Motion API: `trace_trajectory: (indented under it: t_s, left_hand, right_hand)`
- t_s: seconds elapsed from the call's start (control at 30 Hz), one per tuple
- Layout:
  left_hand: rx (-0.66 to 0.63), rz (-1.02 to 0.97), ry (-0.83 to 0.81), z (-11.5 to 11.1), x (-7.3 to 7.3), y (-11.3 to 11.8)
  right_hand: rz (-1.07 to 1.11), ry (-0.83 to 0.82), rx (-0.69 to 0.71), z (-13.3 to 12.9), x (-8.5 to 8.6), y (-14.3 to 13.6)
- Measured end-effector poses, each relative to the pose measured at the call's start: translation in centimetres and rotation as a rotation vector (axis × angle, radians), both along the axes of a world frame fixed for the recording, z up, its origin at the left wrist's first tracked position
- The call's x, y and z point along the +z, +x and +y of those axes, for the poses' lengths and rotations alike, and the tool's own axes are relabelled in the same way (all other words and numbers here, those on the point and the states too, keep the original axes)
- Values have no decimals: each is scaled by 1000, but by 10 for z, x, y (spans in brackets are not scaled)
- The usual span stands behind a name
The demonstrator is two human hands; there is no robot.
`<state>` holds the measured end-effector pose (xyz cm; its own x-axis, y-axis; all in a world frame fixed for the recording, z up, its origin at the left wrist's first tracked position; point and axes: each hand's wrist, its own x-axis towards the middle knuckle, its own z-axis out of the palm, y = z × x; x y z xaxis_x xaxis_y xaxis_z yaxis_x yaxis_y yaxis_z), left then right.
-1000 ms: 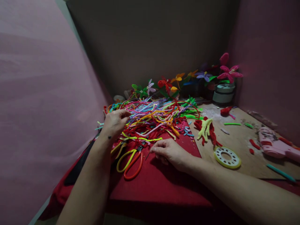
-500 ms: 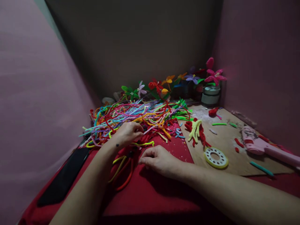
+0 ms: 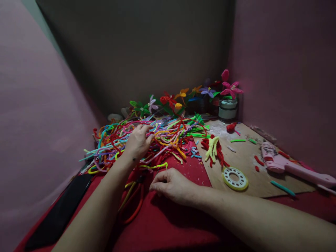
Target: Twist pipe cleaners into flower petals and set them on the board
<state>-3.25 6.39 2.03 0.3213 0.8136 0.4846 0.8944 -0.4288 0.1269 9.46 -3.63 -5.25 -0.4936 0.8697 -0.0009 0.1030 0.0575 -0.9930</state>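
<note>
My left hand (image 3: pixel 138 140) is over the heap of coloured pipe cleaners (image 3: pixel 164 134), its thumb and fingers apart and nothing visible between them. Its fingertips are close to the strands; I cannot tell whether they touch. Lower and to the right, my right hand (image 3: pixel 172 185) hovers just over the red cloth (image 3: pixel 157 224) with thumb and fingers pinched together. Whatever sits in that pinch is too small or hidden to name. Between my forearms lie looped red and yellow pipe cleaners (image 3: pixel 139 206), joined at a dark piece.
Pipe-cleaner flowers (image 3: pixel 169 99) line the back, some by a grey-green jar (image 3: pixel 228 111). On the brown board (image 3: pixel 252 185) are a tape roll (image 3: pixel 235 179), a pink tool (image 3: pixel 278 162), a red and yellow pipe-cleaner bundle (image 3: pixel 214 150) and scraps. A black flat object (image 3: pixel 59 211) lies left.
My left hand has moved further forward over the heap, and its fingers have spread. My right hand stays pinched in nearly the same place. The view has shifted slightly.
</note>
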Motion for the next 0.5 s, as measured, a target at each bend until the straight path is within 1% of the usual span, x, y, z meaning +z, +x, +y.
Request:
trace_trajectory:
  t_s: [0.07, 0.13, 0.23, 0.4, 0.5]
  left_hand:
    - [4, 51, -44, 10, -5, 3]
    - [18, 103, -116, 15, -14, 4]
    - [-4, 154, -180, 12, -22, 2]
    - [-103, 189, -252, -2, -22, -3]
    - [-163, 249, -293, -5, -23, -3]
  right_hand:
    - [2, -10, -3, 0, 0, 0]
    - [6, -17, -9, 1, 0, 0]
    - [-1, -17, -11, 1, 0, -1]
    - [-27, -11, -13, 0, 2, 1]
    - [-25, -5, -7, 0, 3, 1]
